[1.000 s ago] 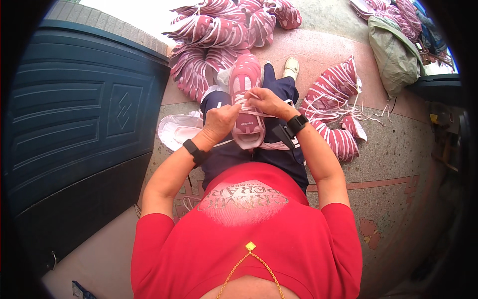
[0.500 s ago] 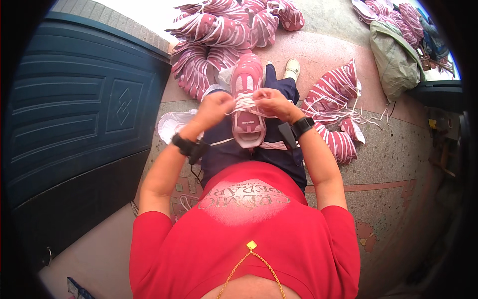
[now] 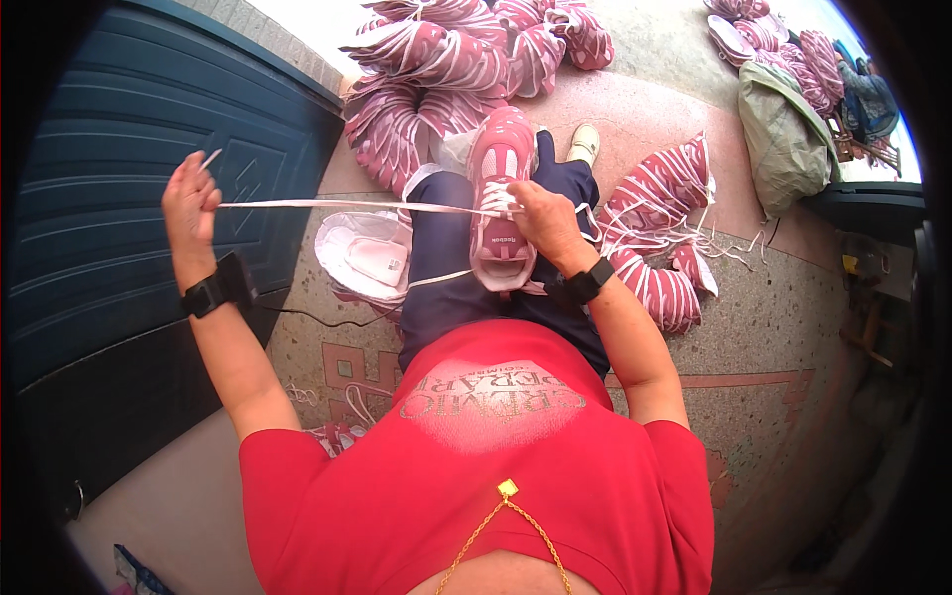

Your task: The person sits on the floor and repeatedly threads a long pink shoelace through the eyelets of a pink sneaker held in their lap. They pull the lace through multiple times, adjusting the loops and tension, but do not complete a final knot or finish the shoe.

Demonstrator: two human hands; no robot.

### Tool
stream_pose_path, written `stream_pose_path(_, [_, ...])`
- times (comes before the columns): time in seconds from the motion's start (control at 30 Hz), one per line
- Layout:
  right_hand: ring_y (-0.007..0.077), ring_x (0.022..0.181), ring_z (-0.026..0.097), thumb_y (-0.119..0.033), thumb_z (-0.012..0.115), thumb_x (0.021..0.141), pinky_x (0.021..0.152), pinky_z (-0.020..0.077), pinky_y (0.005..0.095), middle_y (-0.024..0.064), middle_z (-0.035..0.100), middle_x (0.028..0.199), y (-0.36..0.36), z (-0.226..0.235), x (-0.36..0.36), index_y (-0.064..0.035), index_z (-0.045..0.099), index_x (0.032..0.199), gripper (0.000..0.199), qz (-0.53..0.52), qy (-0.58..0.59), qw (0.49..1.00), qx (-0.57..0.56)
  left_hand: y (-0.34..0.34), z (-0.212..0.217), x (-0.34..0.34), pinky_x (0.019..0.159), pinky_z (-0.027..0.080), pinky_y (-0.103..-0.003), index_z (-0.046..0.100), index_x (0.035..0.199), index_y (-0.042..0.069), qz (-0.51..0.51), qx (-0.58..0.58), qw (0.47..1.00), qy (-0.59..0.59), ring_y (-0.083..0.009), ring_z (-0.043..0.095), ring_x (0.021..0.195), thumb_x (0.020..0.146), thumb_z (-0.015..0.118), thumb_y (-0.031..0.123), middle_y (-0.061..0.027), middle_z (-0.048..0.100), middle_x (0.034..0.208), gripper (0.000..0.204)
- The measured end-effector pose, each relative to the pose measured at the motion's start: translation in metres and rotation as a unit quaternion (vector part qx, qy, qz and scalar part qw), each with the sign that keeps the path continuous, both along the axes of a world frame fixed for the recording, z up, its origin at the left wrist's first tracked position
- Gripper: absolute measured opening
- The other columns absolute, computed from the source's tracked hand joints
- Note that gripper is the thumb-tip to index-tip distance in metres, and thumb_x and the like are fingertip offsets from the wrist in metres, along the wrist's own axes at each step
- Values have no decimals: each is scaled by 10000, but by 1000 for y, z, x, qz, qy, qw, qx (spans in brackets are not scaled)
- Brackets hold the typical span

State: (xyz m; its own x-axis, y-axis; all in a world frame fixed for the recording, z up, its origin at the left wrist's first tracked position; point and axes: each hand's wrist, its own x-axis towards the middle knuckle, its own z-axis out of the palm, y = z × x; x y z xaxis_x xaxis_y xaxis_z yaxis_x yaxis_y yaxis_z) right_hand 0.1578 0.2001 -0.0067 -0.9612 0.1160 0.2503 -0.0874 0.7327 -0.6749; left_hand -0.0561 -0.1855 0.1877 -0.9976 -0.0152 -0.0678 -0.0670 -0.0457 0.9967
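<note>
A pink shoe upper [image 3: 502, 149] rests on my lap, its toe pointing away from me and its heel opening toward my body. White lace crosses its front. My left hand [image 3: 191, 198] is raised far out to the left, closed on one end of the white shoelace [image 3: 317, 204], whose tip sticks up past the fingers. The lace runs taut and nearly level from there to the shoe. At the shoe's right side my right hand [image 3: 547, 220] is closed against the lacing, its fingertips by the eyelets; what exactly they pinch is partly hidden.
Piles of nested pink uppers [image 3: 426, 59] lie ahead, with more stacks [image 3: 654, 188] to the right, trailing loose laces. By my left leg sits a pale-lined upper [image 3: 367, 253]. A dark blue panelled door [image 3: 129, 218] stands at left, a greenish sack [image 3: 783, 139] at far right.
My left hand has swung from the shoe far out to the left, drawing the lace out straight. My right hand has stayed at the shoe, shifting slightly right and down.
</note>
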Motion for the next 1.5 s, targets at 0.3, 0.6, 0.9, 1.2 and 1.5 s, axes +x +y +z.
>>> stream_pose_path(0.3, [419, 836, 584, -223, 449, 913, 711, 451, 428, 284, 591, 820, 20, 1, 40, 58, 567, 836, 315, 0, -264, 939, -222, 47, -95, 30, 534, 384, -173, 561, 1110, -24, -143, -83, 980, -112, -34, 444, 601, 903, 589, 110, 45, 504, 746, 248])
stream_pose_path(0.6, [351, 883, 600, -132, 505, 895, 773, 461, 385, 212, 620, 913, 11, -2, 51, 32, 603, 923, 193, 24, -191, 974, -121, 171, -184, 141, 666, 468, -202, 610, 990, 16, -402, -120, 860, -290, -93, 606, 772, 889, 584, 94, -33, 628, 861, 131])
stream_pose_path(0.9, [375, 1071, 532, -93, 523, 830, 915, 413, 445, 211, 575, 1127, 14, -32, 36, 3, 573, 886, 122, -16, -14, 999, 41, 181, -196, 134, 704, 480, -265, 625, 938, -19, -343, -286, 893, 61, -152, 615, 788, 856, 575, 72, -112, 653, 886, 133])
stream_pose_path(1.2, [315, 1143, 496, -100, 529, 811, 937, 376, 430, 158, 567, 1152, 10, -39, 29, -26, 580, 914, 136, -7, -50, 987, 150, 172, -205, 146, 730, 502, -386, 663, 924, -5, -326, -358, 871, 83, -339, 642, 805, 839, 580, 143, -195, 661, 851, 190])
stream_pose_path(1.5, [234, 1084, 502, -169, 629, 752, 860, 365, 379, 56, 575, 1064, 2, -21, 21, -103, 625, 888, 152, -15, -41, 981, 190, 176, -208, 141, 710, 449, -436, 602, 815, 43, -337, -427, 803, 245, -338, 566, 788, 831, 559, 109, -150, 584, 774, 81])
